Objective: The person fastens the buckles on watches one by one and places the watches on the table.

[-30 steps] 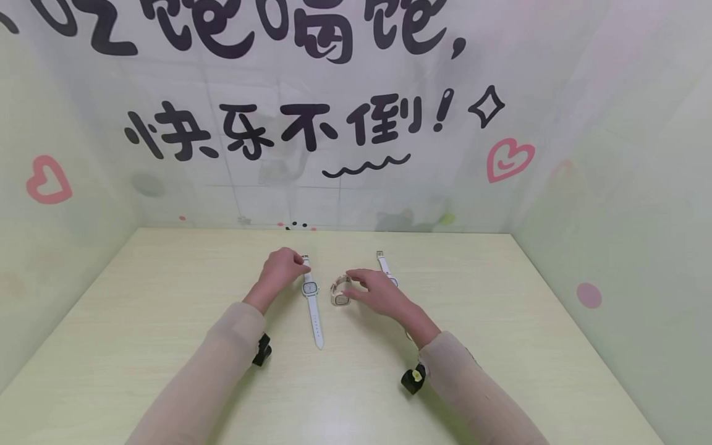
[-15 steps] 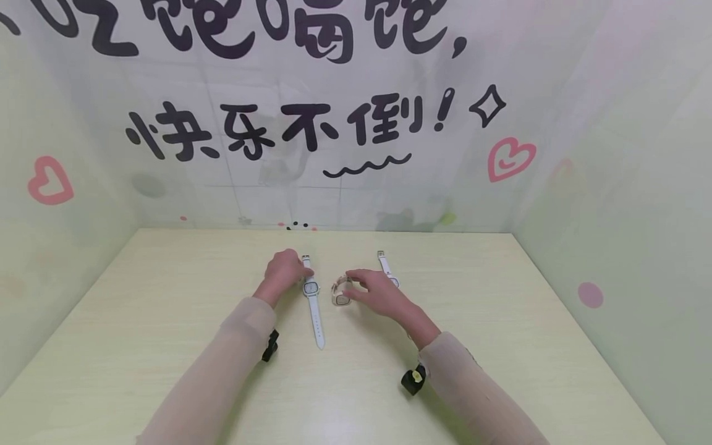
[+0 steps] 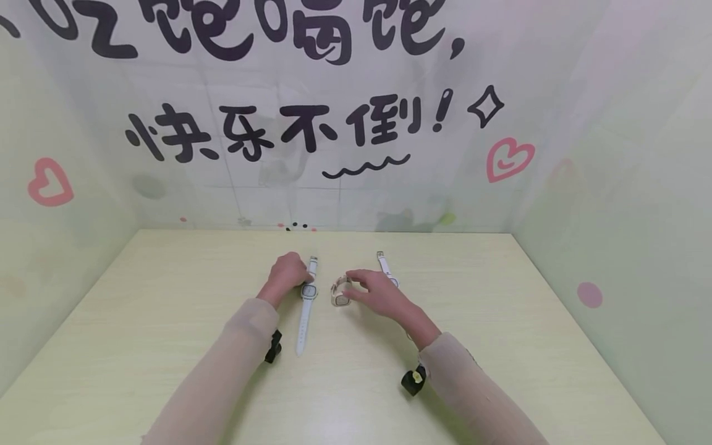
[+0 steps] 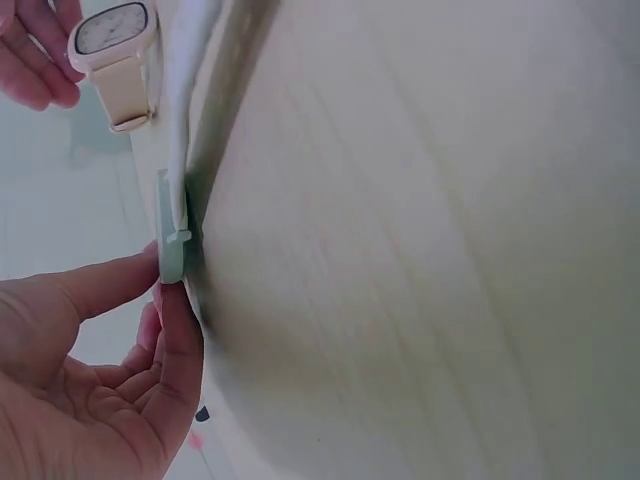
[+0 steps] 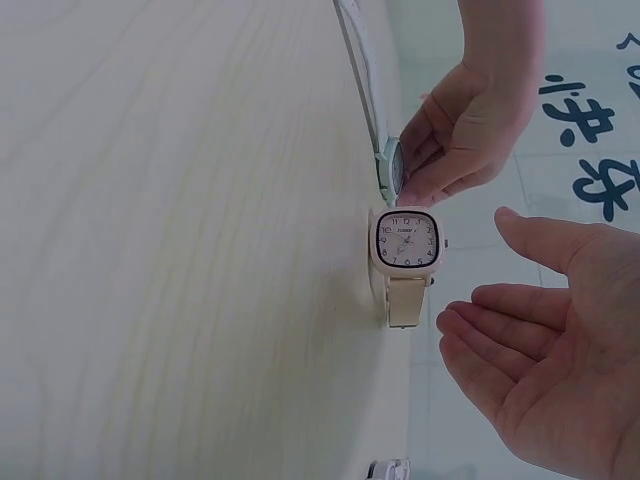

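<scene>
My left hand [image 3: 287, 273] pinches the case of a white-strapped wristwatch [image 3: 304, 324] between thumb and fingers. The pale green edge of that watch's case [image 4: 172, 255] shows at the fingertips in the left wrist view, and its strap stretches flat along the table. Just to its right, a cream wristwatch [image 3: 340, 300] stands with its band closed in a loop and its squarish dial [image 5: 407, 240] facing out. My right hand [image 3: 382, 293] hovers beside this cream watch, fingers relaxed and slightly bent; a gap separates them in the right wrist view [image 5: 560, 350].
Another white-strapped wristwatch [image 3: 384, 263] lies behind my right hand, partly hidden by it. Pale wood tabletop [image 3: 334, 395] spreads around the watches. A wall with dark lettering [image 3: 311, 127] closes off the back, and side walls flank the table.
The white-strapped watch has turned: its buckle end swung right and its strap tip swung left. My left hand has shifted slightly right and nearer the case. My right hand stays in place.
</scene>
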### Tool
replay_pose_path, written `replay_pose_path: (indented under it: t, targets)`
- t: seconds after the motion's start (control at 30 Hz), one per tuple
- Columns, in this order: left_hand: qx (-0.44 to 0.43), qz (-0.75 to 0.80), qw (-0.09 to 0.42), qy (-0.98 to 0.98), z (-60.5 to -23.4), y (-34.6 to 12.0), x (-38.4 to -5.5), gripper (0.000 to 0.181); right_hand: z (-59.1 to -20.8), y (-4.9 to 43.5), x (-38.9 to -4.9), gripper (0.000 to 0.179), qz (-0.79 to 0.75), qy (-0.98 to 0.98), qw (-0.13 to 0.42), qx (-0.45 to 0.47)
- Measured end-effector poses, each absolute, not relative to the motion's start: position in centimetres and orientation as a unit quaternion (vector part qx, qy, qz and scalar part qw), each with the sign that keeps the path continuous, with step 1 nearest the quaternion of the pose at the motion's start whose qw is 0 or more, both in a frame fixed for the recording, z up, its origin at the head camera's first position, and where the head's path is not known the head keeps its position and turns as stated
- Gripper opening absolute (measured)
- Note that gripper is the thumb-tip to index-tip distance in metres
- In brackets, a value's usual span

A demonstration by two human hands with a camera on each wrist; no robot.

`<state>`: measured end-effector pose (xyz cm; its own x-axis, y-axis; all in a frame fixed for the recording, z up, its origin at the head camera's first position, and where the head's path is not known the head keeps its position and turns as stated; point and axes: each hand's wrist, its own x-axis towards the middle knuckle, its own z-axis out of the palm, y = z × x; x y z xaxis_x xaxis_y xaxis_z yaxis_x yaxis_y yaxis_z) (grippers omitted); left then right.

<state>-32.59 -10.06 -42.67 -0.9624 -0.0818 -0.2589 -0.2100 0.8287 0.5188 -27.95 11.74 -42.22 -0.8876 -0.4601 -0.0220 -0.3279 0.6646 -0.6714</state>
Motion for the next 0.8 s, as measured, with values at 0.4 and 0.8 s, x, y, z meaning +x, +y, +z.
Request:
replay_pose_path:
  t: [0.4,0.8]
  targets:
    - [-0.058,0.363,0.113,0.923,-42.5,-11.3,-32.6,0.020,-42.2,11.8,-27.7,0.049,-0.348,0.906,0.089,-0.222]
    - [-0.019,0.431,0.103,0.896,-41.0,-12.1,-32.1,0.025,-42.1,11.8,-27.6,0.044,-0.378,0.897,0.068,-0.219]
